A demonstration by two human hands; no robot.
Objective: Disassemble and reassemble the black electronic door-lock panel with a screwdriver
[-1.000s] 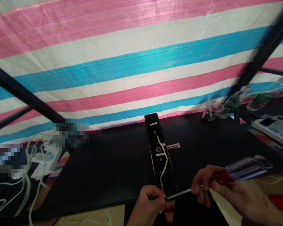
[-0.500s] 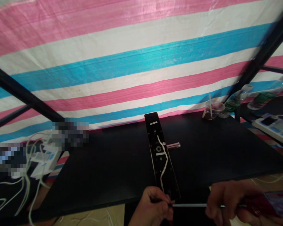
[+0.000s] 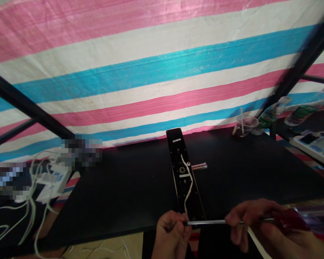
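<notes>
While my left grip (image 3: pixel 172 231) is narrowed at the tip end of the screwdriver (image 3: pixel 207 222), pinching it between thumb and fingers, my right grip (image 3: pixel 275 233) holds the same tool farther right, its fingers curled around the shaft by the red-collared clear handle (image 3: pixel 317 217). Whether anything small also sits in the left pinch, I cannot tell.

Item: screwdriver, one, lying level across the near side, tip leftward, just above the near edge of the tabletop (image 3: pixel 124 187) as I see it.

Item: black panel (image 3: pixel 183 189), long and narrow, laid lengthwise from near to far, its near end beside my left grip.

Item: white cable (image 3: pixel 191 182), wavy, running along the panel towards those fingers; its near end is hidden from me.

Item: shiny bar (image 3: pixel 199 166), out from the panel's right side.

Far right: clear cup (image 3: pixel 244 126) with straw (image 3: pixel 242 120), next to a tilted clear bottle (image 3: pixel 271 115).

Far left, off the tabletop: tangled white cords (image 3: pixel 31 201).

Backdrop: striped sheet (image 3: pixel 140 79), pink, white and blue.
</notes>
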